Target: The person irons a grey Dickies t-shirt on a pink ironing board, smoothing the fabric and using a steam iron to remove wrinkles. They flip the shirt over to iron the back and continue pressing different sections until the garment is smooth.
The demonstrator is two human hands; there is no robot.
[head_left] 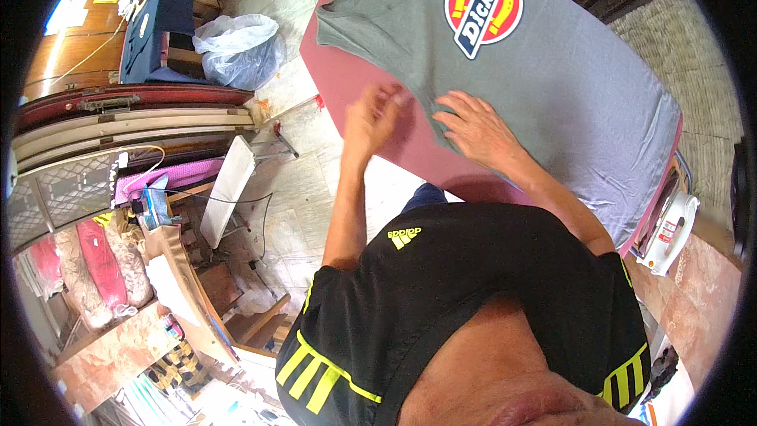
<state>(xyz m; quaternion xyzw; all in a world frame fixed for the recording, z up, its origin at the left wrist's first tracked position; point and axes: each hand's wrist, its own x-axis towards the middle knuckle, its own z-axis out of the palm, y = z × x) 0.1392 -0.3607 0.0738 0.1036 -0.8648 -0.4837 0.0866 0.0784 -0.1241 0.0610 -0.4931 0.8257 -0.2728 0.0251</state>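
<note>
A grey T-shirt (552, 102) with a round red, yellow and blue print lies spread over a pink-covered ironing board (347, 79). One sleeve is toward the far left end, and the cloth has small creases along the near edge. My right hand (477, 130) rests on the shirt near that edge, fingers spread and bent slightly. To its left, my left hand (374, 118) hovers over the bare pink cover, casting a shadow. Its fingers are loosely curled and a little blurred, and nothing shows in them.
A white iron (670, 233) stands at the right end of the board. On the left are a clear plastic bag (240, 47), a white panel (227, 193) on a stand, stacked cases (118, 110) and a dark cable. Rolled fabrics (102, 268) lie at the lower left.
</note>
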